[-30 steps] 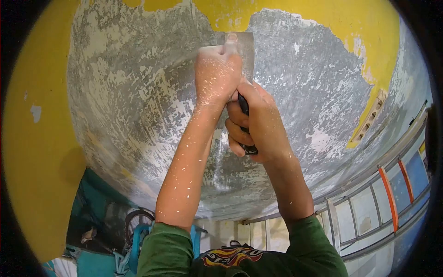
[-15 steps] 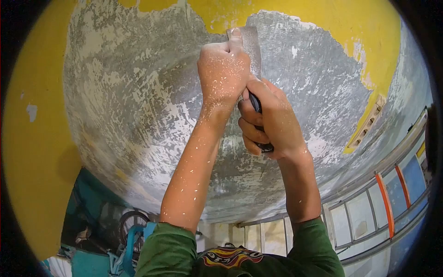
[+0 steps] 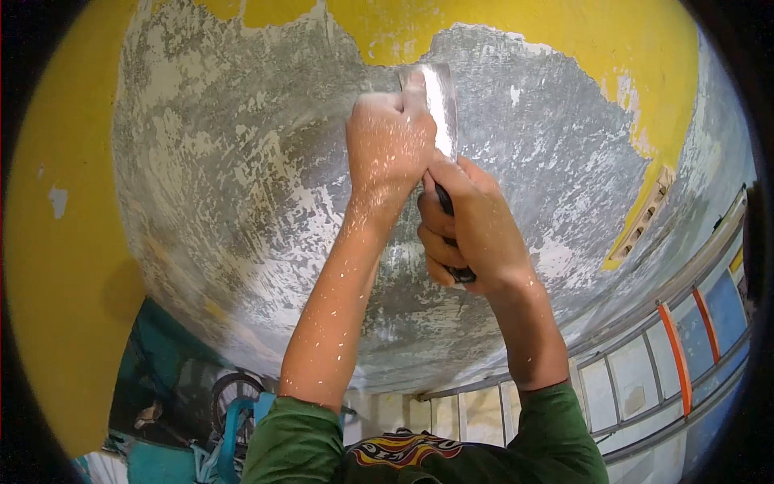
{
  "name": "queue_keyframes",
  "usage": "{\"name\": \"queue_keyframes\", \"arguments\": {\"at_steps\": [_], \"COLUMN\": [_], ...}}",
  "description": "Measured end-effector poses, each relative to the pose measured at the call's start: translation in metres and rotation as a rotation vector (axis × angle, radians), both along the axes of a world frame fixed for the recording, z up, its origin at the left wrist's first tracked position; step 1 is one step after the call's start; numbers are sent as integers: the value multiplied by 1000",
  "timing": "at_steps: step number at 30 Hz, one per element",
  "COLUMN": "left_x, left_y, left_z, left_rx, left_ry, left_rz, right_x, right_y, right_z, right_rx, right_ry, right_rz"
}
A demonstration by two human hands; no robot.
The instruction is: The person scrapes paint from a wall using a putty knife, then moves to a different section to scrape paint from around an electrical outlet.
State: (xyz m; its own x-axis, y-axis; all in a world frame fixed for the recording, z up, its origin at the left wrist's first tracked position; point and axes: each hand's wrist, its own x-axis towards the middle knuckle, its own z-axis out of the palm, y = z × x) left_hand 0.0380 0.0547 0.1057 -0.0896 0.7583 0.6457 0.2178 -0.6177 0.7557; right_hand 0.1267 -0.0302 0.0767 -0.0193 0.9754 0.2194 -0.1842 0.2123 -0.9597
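A wide metal scraper (image 3: 441, 109) with a black handle lies against the wall (image 3: 516, 153), where yellow paint gives way to bare grey plaster. My right hand (image 3: 476, 222) is wrapped round the handle. Higher up, my left hand (image 3: 391, 137) is closed at the blade's left side, its thumb pressed on the metal near the top edge. The blade's top edge sits just below the ragged border of the yellow paint (image 3: 395, 32). Pale flakes cover my left hand and forearm.
An electrical socket strip (image 3: 642, 214) is fixed to the wall at the right. A metal-framed rack with orange bars (image 3: 676, 355) stands at the lower right. At the lower left is a teal bicycle (image 3: 230, 427) with a dark wheel.
Both hands and the scraper have moved slightly down the wall. The blade has tilted and now shines brightly.
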Motion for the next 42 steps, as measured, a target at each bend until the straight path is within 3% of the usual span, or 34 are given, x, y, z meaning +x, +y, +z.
{"name": "queue_keyframes", "arguments": {"at_steps": [16, 29, 37, 42], "left_x": [0, 6, 13, 11], "left_y": [0, -8, -3, 3], "left_z": [-4, 3, -3, -6], "left_rx": [8, -72, 2, -7], "left_ry": [-55, -246, -209, -175], "left_rz": [25, -111, -2, 22], "right_x": [3, 18, 23, 22], "right_y": [-7, -9, 4, -7], "right_z": [-1, 21, 8, 15], "right_rx": [-38, -21, 96, 2], "right_ry": [-51, -34, -125, -88], "right_rz": [-26, 159, 150, 120]}}
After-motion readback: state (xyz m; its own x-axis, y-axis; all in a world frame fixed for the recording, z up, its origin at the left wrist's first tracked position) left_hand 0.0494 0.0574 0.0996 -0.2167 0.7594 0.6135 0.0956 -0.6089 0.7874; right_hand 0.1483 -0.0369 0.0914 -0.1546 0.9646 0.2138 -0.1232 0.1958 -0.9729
